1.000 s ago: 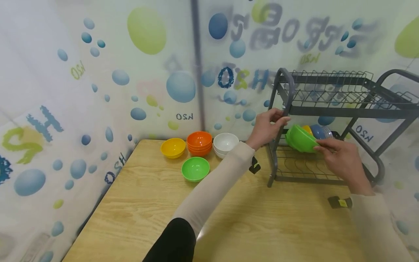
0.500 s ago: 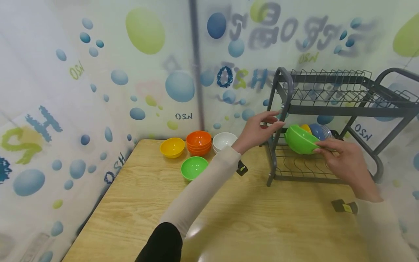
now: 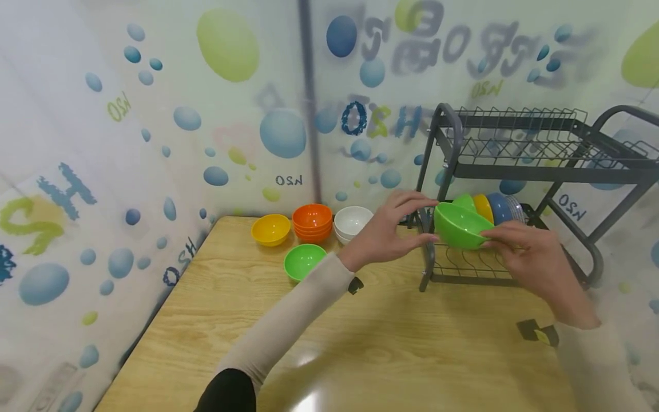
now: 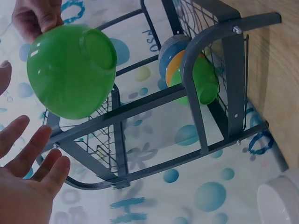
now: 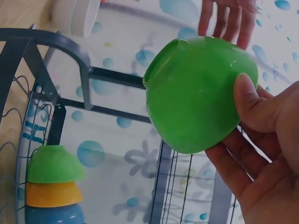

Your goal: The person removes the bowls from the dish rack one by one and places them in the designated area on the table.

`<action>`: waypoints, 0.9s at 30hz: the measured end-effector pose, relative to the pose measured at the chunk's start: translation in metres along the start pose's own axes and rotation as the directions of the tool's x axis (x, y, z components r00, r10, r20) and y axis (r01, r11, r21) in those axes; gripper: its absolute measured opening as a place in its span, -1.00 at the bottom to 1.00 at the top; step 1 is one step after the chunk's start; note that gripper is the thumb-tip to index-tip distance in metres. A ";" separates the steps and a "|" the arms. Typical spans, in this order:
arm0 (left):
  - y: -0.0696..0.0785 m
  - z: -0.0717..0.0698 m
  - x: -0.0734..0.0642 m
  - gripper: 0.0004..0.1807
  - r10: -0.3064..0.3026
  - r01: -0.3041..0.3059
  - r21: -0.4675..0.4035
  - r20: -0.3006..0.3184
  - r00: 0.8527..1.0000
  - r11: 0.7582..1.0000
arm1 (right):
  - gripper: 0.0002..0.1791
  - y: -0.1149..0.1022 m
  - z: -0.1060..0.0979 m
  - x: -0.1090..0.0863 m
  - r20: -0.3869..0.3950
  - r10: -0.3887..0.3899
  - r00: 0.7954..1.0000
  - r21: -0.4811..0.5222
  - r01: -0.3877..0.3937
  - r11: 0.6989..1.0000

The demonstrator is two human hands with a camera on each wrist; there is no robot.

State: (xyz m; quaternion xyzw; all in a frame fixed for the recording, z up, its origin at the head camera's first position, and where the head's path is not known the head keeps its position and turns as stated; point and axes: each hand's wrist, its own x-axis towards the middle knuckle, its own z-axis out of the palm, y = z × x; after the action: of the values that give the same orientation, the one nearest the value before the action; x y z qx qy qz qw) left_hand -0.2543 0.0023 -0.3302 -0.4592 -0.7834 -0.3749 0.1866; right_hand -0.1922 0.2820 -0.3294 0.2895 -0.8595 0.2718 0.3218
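Observation:
My right hand (image 3: 535, 260) pinches the rim of a green bowl (image 3: 460, 226) in front of the dish rack's lower shelf. In the right wrist view the thumb presses the outside of this bowl (image 5: 196, 98) and the fingers lie on its far side. My left hand (image 3: 388, 233) is at the bowl's left edge, thumb and fingers spread. The left wrist view shows those fingers (image 4: 35, 154) extended, with a gap to the bowl. Behind it, on the lower shelf, another green bowl (image 5: 55, 165), a yellow bowl (image 5: 53, 194) and a blue bowl (image 5: 53, 214) stand in a row on edge.
The grey two-tier dish rack (image 3: 515, 173) stands at the table's back right. Left of it on the wooden table (image 3: 391, 343) are white bowls (image 3: 353, 220), stacked orange bowls (image 3: 312, 220), a yellow bowl (image 3: 271, 230) and a green bowl (image 3: 304, 262). A patterned curtain (image 3: 247, 126) hangs behind.
The right hand has drawn the green bowl slightly left and out from the shelf, uncovering the row behind. The left hand has come off the rack post, moving down and left to the bowl's side.

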 end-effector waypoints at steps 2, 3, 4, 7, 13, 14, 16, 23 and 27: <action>0.005 -0.003 -0.003 -0.34 0.062 -0.063 0.055 0.016 0.998 0.996 | -0.57 -0.005 0.000 0.002 0.015 -0.030 0.999 0.013 0.030 0.999; 0.008 -0.004 -0.005 -0.35 0.085 -0.087 0.083 0.028 0.996 0.993 | -0.56 -0.008 0.001 0.003 0.027 -0.045 0.999 0.010 0.045 0.999; 0.011 -0.006 -0.006 -0.36 0.107 -0.111 0.108 0.040 0.993 0.988 | -0.55 -0.010 0.002 0.004 0.036 -0.063 0.997 0.015 0.062 0.998; 0.017 -0.011 -0.012 -0.41 0.146 -0.158 0.161 0.085 0.986 0.974 | -0.53 -0.016 0.005 0.006 0.051 -0.138 0.989 0.027 0.137 0.990; 0.024 -0.023 -0.024 -0.61 0.204 -0.236 0.207 0.163 0.965 0.950 | -0.77 -0.028 0.014 0.012 0.088 -0.237 0.967 0.063 0.232 0.971; 0.024 -0.025 -0.026 -0.65 0.208 -0.243 0.207 0.176 0.962 0.948 | -0.88 -0.030 0.016 0.014 0.087 -0.260 0.962 0.078 0.253 0.964; 0.025 -0.029 -0.029 -0.73 0.218 -0.257 0.210 0.194 0.956 0.943 | -0.72 -0.031 0.020 0.017 0.083 -0.302 0.950 0.121 0.291 0.949; 0.027 -0.038 -0.043 -0.86 0.186 -0.251 0.258 0.250 0.950 0.933 | -0.75 -0.038 0.034 0.022 0.064 -0.402 0.913 0.147 0.390 0.909; 0.028 -0.040 -0.050 -0.91 0.178 -0.241 0.282 0.231 0.957 0.929 | -0.47 -0.042 0.039 0.023 0.065 -0.407 0.911 0.145 0.395 0.907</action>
State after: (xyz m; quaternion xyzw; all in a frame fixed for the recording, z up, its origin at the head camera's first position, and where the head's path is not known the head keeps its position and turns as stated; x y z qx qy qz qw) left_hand -0.2072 -0.0488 -0.3246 -0.5415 -0.7931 -0.1781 0.2146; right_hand -0.1938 0.2199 -0.3266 0.4925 -0.7765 0.2405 0.3108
